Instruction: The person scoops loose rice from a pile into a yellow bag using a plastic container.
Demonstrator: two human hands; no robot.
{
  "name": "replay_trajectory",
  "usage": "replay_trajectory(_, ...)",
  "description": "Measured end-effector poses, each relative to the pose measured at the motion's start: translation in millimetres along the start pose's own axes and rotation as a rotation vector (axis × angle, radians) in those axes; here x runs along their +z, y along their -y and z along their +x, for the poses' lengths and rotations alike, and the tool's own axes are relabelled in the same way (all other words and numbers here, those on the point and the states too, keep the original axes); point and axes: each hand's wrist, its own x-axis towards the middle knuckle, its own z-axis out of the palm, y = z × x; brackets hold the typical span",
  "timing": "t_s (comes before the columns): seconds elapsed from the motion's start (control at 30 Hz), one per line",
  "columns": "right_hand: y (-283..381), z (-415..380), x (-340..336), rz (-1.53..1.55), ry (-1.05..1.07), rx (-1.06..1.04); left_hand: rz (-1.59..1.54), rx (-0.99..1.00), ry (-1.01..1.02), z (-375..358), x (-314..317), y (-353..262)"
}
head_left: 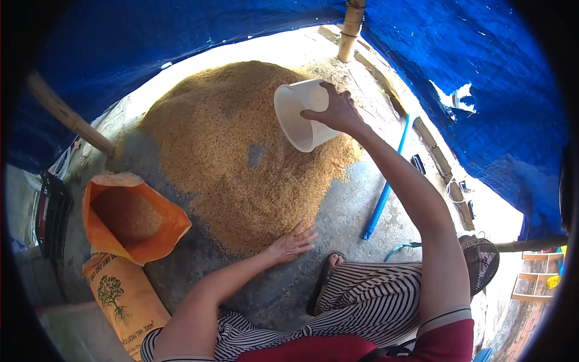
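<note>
My right hand (336,110) grips a white plastic bucket (299,116) by its rim, tilted on its side with its mouth facing left, at the right edge of a large heap of golden grain (235,151). My left hand (291,243) lies flat, fingers spread, on the concrete floor at the near edge of the heap. An orange sack (129,224) stands open to the left, partly filled with grain.
A blue hose (386,187) runs across the concrete on the right. Blue tarpaulin (470,72) hangs around, held by bamboo poles (350,27). A black crate (53,211) sits far left. My foot in a sandal (330,265) and striped trousers show below.
</note>
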Motion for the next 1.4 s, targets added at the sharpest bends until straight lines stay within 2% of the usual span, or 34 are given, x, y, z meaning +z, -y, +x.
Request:
replay_trajectory(0.07,-17.3,5.1,2.4,0.044,0.000,0.021,-0.050,0.006,0.036,-3.5,16.6,11.5)
replay_trajectory(0.13,-28.6,8.1,3.3,0.132,0.015,0.041,0.037,0.024,-0.140,-12.3,39.9,34.5)
replay_trajectory(0.17,-32.7,9.0,4.1,0.133,0.017,0.046,0.033,0.027,-0.139,-14.9,49.2,45.7)
replay_trajectory(0.23,-39.5,10.0,4.5,0.131,0.050,0.079,0.117,-0.030,0.008,-15.5,44.9,74.4)
replay_trajectory(0.3,-41.7,10.2,6.4,0.162,0.060,0.072,-0.593,-0.445,0.286,-16.5,14.5,107.5)
replay_trajectory(0.37,-40.5,7.5,13.3,0.192,0.072,0.061,0.170,-0.442,0.122,-32.1,29.3,145.2)
replay_trajectory(0.43,-35.8,4.2,27.5,0.656,0.220,0.138,0.112,-0.717,0.015,-39.1,-38.3,156.1)
replay_trajectory(0.5,-30.4,-3.1,46.7,0.993,0.328,0.224,0.023,-0.960,-0.163,-48.4,-77.0,168.2)
replay_trajectory(0.53,-30.0,-7.9,54.8,1.102,0.503,0.264,0.030,-0.949,-0.164,-50.1,-77.0,178.4)
replay_trajectory(0.57,-31.6,-10.9,59.8,1.209,0.679,0.303,0.072,-1.186,-0.444,-52.0,-75.5,188.9)
replay_trajectory(0.6,-37.3,-9.1,63.2,1.215,0.668,0.303,0.111,-1.413,-0.738,-50.2,-82.0,193.7)
replay_trajectory(0.63,-43.2,-6.0,65.5,1.075,0.728,0.246,0.112,-1.406,-0.742,-48.5,-87.7,196.6)
replay_trajectory(0.67,-49.1,-2.5,67.5,0.930,0.786,0.190,0.084,-1.408,-0.850,-49.2,-93.2,198.7)
replay_trajectory(0.7,-51.0,-0.5,65.2,0.929,0.782,0.190,0.052,-1.410,-0.957,-48.3,-100.5,198.4)
replay_trajectory(0.77,-55.2,3.2,61.0,-0.040,0.534,0.121,0.103,-1.375,-0.905,-37.8,-106.3,194.7)
replay_trajectory(0.83,-82.9,-7.8,69.7,0.085,0.687,0.336,0.153,-1.329,-0.848,-25.3,-111.3,190.5)
replay_trajectory(0.9,-114.7,-18.3,106.0,0.022,0.551,0.247,-0.018,-1.265,-0.833,-11.6,-114.4,183.5)
replay_trajectory(0.93,-133.9,-20.8,120.4,0.250,0.587,0.275,-0.023,-1.256,-0.834,-3.9,-114.5,179.5)
replay_trajectory(0.97,-154.8,-20.7,145.7,0.408,0.573,0.466,-0.009,-1.233,-0.844,3.9,-115.1,176.4)
replay_trajectory(1.03,-150.2,-22.0,141.3,0.391,0.532,0.479,0.006,-1.207,-0.859,12.9,-114.5,175.4)
replay_trajectory(1.07,-150.6,-17.7,135.5,0.391,0.528,0.480,0.016,-1.195,-0.847,15.8,-112.1,175.4)
replay_trajectory(1.17,-131.4,7.8,85.3,-0.163,0.676,0.270,-0.005,-1.178,-0.833,20.9,-112.8,172.8)
replay_trajectory(1.4,-70.5,38.5,-31.9,-0.074,0.596,0.112,-0.016,-1.155,-0.760,23.7,-113.1,163.4)
